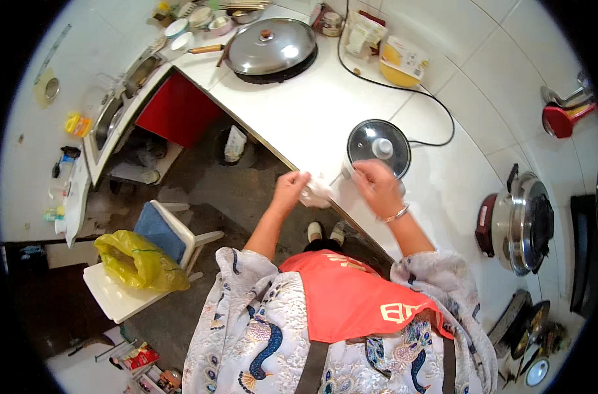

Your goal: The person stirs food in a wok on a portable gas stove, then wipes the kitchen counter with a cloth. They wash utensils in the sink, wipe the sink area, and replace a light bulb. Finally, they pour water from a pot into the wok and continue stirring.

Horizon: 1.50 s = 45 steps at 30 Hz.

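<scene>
I'm gripping a white cloth (pixel 315 192) in my left hand (pixel 290 190); my right hand (pixel 376 186) is closing on its other end, beside the glass lid (pixel 378 146), pulling evenly.

A glass-lidded pot (pixel 379 147) sits on the counter (pixel 312 111), behind both hands (pixel 338 187).

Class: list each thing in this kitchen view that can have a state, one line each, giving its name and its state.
Wok: covered by a metal lid.
Small pot: glass lid on, cord attached.
White cloth: bunched, gripped by left hand and right hand.
Yellow bag: slumped on chair.
</scene>
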Tool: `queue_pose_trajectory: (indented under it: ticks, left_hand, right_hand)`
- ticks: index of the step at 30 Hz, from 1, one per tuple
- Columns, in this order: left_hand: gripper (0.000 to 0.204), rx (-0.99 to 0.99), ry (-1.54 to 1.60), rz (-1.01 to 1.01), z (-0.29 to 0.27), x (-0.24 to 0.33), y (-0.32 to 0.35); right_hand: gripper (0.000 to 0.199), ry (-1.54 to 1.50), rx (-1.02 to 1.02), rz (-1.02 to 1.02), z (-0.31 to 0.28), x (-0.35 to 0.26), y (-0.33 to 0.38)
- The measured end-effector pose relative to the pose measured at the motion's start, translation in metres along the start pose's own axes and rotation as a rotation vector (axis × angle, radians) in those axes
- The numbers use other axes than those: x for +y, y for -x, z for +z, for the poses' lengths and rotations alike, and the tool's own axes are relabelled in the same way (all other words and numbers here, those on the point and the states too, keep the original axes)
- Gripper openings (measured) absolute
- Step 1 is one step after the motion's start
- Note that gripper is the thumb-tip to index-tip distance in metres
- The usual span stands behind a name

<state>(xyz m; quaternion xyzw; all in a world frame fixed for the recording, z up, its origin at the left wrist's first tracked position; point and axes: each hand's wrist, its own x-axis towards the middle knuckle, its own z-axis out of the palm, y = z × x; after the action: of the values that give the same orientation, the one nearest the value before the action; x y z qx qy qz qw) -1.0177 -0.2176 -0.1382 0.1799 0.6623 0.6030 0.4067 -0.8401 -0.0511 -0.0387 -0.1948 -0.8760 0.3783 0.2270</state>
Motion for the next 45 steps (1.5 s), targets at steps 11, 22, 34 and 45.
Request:
queue_pose_trajectory:
  ticks: [11, 22, 34, 45]
  left_hand:
    - [0.028, -0.254, -0.285, -0.138, -0.049, 0.039, 0.006]
    - [0.034, -0.066, -1.347, 0.442, -0.064, 0.006, -0.088]
    - [0.065, -0.608, -1.434, 0.674, -0.111, 0.002, -0.168]
    - [0.063, -0.456, -1.331, 0.667, -0.162, -0.035, -0.159]
  right_hand:
    - [0.018, -0.234, -0.062, 0.17, 0.098, 0.003, 0.031]
    - [0.03, 0.497, -0.058, 0.074, 0.159, 0.029, -0.029]
    - [0.064, 0.513, -0.219, 0.264, 0.231, 0.057, -0.077]
    - [0.058, 0.516, -0.248, 0.203, 0.264, 0.035, -0.091]
